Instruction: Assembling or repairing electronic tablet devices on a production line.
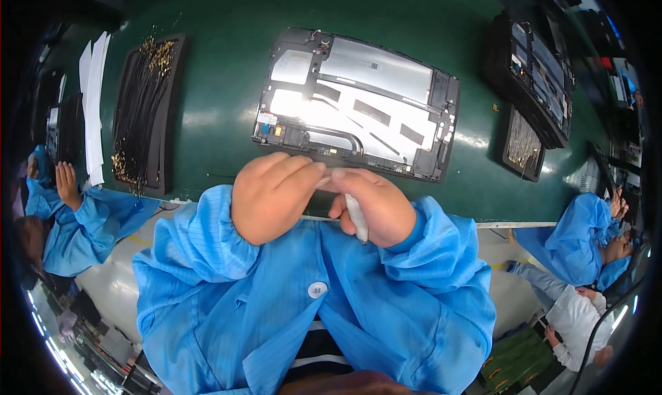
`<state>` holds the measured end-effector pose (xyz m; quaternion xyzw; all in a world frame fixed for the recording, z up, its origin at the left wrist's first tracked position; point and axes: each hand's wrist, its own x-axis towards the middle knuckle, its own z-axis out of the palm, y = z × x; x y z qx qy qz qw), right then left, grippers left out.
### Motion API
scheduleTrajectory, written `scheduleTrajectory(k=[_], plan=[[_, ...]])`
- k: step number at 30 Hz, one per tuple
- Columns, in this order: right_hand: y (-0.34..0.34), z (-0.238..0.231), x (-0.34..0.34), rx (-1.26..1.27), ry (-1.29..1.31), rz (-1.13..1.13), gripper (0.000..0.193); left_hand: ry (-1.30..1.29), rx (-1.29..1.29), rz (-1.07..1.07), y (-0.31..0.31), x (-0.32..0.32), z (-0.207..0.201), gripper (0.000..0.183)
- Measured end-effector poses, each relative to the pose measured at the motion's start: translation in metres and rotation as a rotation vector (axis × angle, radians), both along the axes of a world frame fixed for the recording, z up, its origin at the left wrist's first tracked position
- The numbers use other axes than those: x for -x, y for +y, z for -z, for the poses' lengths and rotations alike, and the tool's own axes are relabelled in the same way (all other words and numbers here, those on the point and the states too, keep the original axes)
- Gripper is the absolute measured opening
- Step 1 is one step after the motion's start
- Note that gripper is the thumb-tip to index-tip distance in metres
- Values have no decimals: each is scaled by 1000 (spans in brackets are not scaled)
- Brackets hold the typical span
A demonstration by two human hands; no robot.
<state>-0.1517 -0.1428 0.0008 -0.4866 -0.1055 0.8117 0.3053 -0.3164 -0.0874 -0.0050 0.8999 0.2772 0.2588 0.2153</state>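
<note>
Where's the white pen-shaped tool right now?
In the head view, the white tool is just right of centre, held in the right hand, just below the near edge of the opened device.

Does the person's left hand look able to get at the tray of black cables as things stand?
Probably yes: between the left hand and the tray of black cables, only green tabletop shows. That hand is close up to the right hand, though, perhaps pinching something, so it may need freeing first.
</note>
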Motion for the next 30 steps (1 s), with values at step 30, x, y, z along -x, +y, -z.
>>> scheduleTrajectory(k=[30], plan=[[25,23,27,-959,-851,595,21,203,-125,-110,16,2,13,17]])
